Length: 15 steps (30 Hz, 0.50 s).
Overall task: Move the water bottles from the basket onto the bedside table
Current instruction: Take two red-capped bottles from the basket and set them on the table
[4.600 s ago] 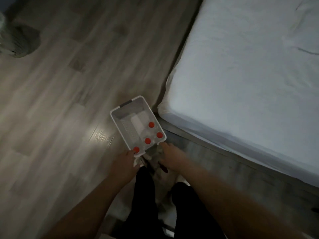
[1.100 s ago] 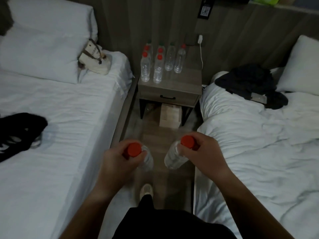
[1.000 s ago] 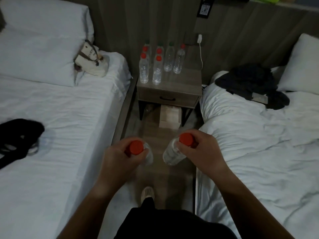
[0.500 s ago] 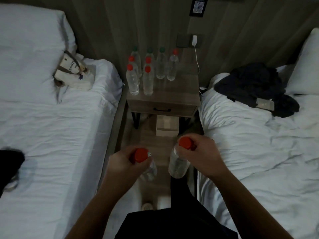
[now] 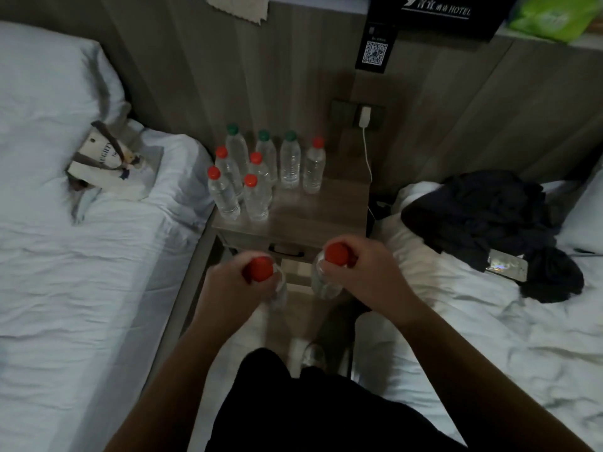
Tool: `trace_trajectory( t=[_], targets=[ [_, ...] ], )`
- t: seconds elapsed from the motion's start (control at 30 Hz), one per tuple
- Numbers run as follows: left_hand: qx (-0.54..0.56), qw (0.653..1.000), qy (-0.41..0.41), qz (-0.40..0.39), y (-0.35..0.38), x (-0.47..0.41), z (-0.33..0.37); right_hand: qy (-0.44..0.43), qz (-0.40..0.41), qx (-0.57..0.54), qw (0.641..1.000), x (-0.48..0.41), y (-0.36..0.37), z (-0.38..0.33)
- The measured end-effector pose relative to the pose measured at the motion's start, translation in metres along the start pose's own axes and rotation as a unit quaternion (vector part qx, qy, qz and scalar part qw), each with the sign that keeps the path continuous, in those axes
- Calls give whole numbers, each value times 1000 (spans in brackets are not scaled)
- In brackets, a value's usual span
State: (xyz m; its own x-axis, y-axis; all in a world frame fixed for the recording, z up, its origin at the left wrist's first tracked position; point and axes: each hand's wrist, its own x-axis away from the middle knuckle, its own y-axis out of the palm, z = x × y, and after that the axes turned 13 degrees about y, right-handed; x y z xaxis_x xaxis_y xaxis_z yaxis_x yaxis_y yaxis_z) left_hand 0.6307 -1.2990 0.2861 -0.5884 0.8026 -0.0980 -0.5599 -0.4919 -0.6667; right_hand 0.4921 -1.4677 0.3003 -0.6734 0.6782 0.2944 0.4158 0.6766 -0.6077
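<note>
My left hand (image 5: 233, 288) grips a clear water bottle with a red cap (image 5: 259, 269) near its neck. My right hand (image 5: 362, 272) grips a second red-capped bottle (image 5: 336, 254) the same way. Both bottles hang upright in the aisle, just short of the front edge of the wooden bedside table (image 5: 319, 212). Several bottles stand on the table's left and back part: red-capped ones (image 5: 256, 199) in front and green-capped ones (image 5: 290, 161) at the back. The basket is out of view.
A white bed (image 5: 75, 256) runs along the left with a small bag (image 5: 107, 158) on it. The right bed (image 5: 489, 321) carries dark clothes (image 5: 492, 216) and a phone (image 5: 507, 265). A charger cable (image 5: 367, 151) hangs from the wall by the table's right side.
I have walked down the aisle toward the bedside table with a bottle in each hand. The table and its bottles are now closer and just beyond my hands.
</note>
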Motion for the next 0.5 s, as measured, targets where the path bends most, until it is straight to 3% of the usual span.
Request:
trace_trajectory(
  t=[0.13, 0.33, 0.5],
  targets=[
    [0, 999, -37, -35, 18, -44, -6, 33, -12, 5, 999, -38, -9, 17],
    [-21, 998, -15, -66, 30, -117, -27, 85, -10, 35, 996, -100, -15, 23],
    [-95, 984, 36, -146, 40, -188, -50, 142, 41, 72, 986, -159, -2, 19]
  ],
)
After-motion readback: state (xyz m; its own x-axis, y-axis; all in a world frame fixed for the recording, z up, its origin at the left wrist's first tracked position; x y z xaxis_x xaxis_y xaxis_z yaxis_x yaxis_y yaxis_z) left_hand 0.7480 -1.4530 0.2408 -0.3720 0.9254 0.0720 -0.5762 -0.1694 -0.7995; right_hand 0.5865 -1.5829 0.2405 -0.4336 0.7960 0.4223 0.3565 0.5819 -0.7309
